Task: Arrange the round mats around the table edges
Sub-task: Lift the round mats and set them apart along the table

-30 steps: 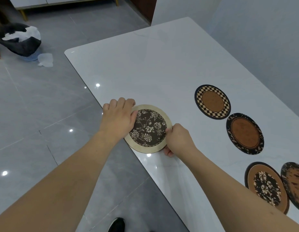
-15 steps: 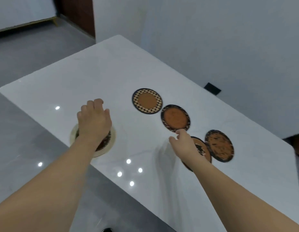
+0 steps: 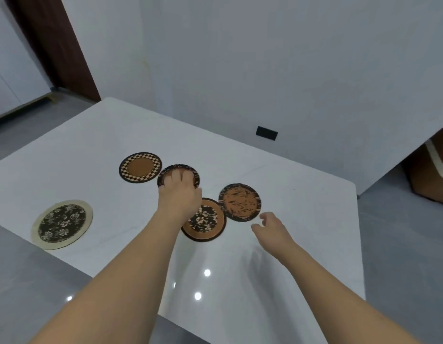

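The left hand (image 3: 180, 194) covers most of the dark-rimmed brown mat (image 3: 193, 174), so its centre cannot be read. The left forearm hides the near-left part of the floral brown mat (image 3: 207, 220). Both forearms run off the bottom edge. The cardboard box (image 3: 431, 177) is cut by the right edge.

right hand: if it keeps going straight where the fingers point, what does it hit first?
Most likely the near edge of the speckled brown mat: the right hand has curled fingers aimed up-left at it, just short of the rim. Height above the table is unclear.
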A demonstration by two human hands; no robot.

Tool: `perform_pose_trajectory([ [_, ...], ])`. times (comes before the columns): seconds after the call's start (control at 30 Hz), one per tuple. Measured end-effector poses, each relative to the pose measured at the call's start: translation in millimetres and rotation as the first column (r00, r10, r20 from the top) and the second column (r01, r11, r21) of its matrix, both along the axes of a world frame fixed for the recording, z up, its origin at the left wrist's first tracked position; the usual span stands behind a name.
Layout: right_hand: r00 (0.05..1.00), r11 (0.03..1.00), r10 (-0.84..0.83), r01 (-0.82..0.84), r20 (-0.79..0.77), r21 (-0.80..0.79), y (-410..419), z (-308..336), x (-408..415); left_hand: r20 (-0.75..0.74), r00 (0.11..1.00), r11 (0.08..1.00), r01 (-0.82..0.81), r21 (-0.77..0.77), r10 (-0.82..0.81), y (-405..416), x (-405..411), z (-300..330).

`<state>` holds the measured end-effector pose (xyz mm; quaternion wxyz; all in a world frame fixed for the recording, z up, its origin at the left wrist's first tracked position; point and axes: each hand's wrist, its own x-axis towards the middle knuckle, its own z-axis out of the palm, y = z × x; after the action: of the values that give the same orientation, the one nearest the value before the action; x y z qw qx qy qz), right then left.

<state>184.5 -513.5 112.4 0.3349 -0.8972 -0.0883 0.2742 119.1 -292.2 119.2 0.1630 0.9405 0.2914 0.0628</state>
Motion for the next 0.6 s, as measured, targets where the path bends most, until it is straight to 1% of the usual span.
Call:
perform_pose_trajectory([
  [0.17, 0.989, 0.998, -0.055, 0.057, -0.138, 0.01, -28.6, -4.2, 15.3, -0.139, 0.988, 0.995, -0.071, -0.076, 0.06, -27.8, -7.0, -21.5],
  [0.27, 0.964, 0.993, -0.112, 0.119, -0.243, 0.015, -21.3, -15.9, 18.2, -0.218, 0.97, 0.979, -0.14, -0.145, 0.106, -23.7, -3.3, -38.3],
  [0.37, 0.937, 0.989, -0.14, 0.147, -0.32, -0.001, -2.1, -35.1, 20.4, -0.257, 0.955, 0.955, -0.204, -0.216, 0.146, -13.3, 6.3, -62.9],
  [0.43, 0.907, 0.983, -0.172, 0.182, -0.384, -0.01, 16.1, -46.2, 22.8, -0.28, 0.941, 0.929, -0.264, -0.26, 0.189, -7.5, 7.9, -82.8],
  [0.5, 0.852, 0.964, -0.247, 0.265, -0.462, -0.028, 37.1, -57.3, 27.0, -0.301, 0.923, 0.89, -0.333, -0.311, 0.241, -2.3, 8.6, -103.6],
  [0.57, 0.792, 0.939, -0.312, 0.339, -0.524, -0.046, 57.6, -70.7, 30.2, -0.296, 0.904, 0.83, -0.407, -0.382, 0.308, 2.9, 9.9, -122.3],
  [0.6, 0.779, 0.934, -0.32, 0.355, -0.539, -0.043, 66.6, -79.4, 31.6, -0.282, 0.896, 0.798, -0.437, -0.415, 0.343, 4.6, 11.3, -130.8],
])
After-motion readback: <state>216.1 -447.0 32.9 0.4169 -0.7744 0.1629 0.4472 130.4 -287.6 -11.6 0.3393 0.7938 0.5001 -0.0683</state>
